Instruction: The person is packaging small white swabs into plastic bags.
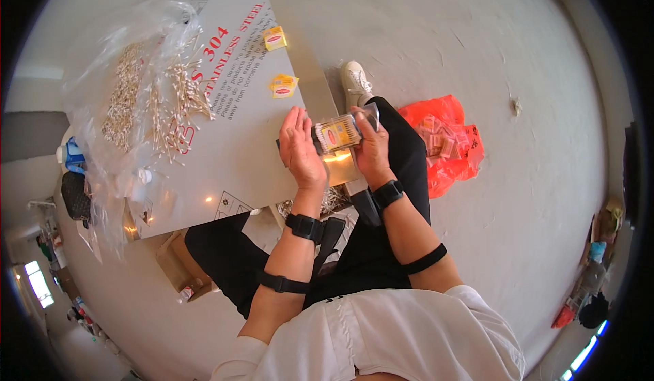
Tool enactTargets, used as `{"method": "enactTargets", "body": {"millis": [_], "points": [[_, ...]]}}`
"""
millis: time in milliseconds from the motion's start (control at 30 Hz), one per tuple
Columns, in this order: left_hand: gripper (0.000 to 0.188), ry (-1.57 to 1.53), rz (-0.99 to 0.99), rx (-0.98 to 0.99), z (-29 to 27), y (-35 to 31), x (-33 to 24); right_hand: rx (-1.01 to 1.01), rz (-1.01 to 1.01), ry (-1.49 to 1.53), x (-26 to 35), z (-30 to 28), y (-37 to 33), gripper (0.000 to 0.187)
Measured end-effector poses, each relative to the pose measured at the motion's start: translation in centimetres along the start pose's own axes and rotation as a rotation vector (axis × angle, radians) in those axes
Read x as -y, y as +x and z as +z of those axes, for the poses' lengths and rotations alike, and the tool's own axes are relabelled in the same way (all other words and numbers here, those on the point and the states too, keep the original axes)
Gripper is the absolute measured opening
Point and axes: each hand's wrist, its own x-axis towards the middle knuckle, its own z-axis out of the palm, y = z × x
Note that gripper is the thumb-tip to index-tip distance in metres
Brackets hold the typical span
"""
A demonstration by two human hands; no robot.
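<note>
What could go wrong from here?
1. Only the right hand visibly grips the clear plastic packet of cotton swabs with a yellow label; it might slip past the open left hand.
2. The small yellow-and-white card near the grey table's edge could get brushed off.
3. Loose white-tipped swabs could scatter if bumped.

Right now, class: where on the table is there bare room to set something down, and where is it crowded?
Free on the table: the near part between the swabs and left hand, and the far end beyond both yellow packets. Crowded: the left side, where the clear bag and swabs lie; the packets occupy spots along the right edge.
</note>
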Motion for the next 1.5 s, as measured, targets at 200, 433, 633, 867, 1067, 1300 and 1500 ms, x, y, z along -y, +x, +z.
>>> {"method": "enactTargets", "body": {"millis": [200, 433, 633, 867, 1067, 1300, 1500], "points": [[0.03, 0.357, 0.168, -0.152, -7.6, 0.7, -3.3, -0.284, -0.724, -0.817, 2.5, -2.1, -0.4, 0.029], [0.025, 0.542, 0.122, -0.221, -16.7, 4.8, -6.7, 0.434, -0.631, -1.101, 0.1, 3.3, -5.2, 0.011], [0.041, 1.434, 0.589, -0.436, -24.8, 12.2, -11.9, 0.643, -0.677, -1.245, -4.8, 7.0, -6.3, 0.009], [0.066, 1.685, 0.147, -0.57, -21.9, 14.3, -11.8, 0.559, -0.81, -1.438, -6.4, 8.5, -4.3, 0.008], [0.04, 1.773, 0.308, -0.506, -21.1, 13.2, -10.0, 0.581, -0.831, -1.453, -6.5, 8.8, -4.5, 0.006], [0.021, 1.677, 0.338, -0.461, -20.7, 10.3, -9.6, 0.56, -0.852, -1.502, -6.7, 8.9, -4.5, 0.004], [0.022, 1.499, 0.416, -0.097, -16.0, 4.7, -8.1, 0.551, -0.856, -1.465, -6.6, 8.5, -4.1, 0.008]]}}
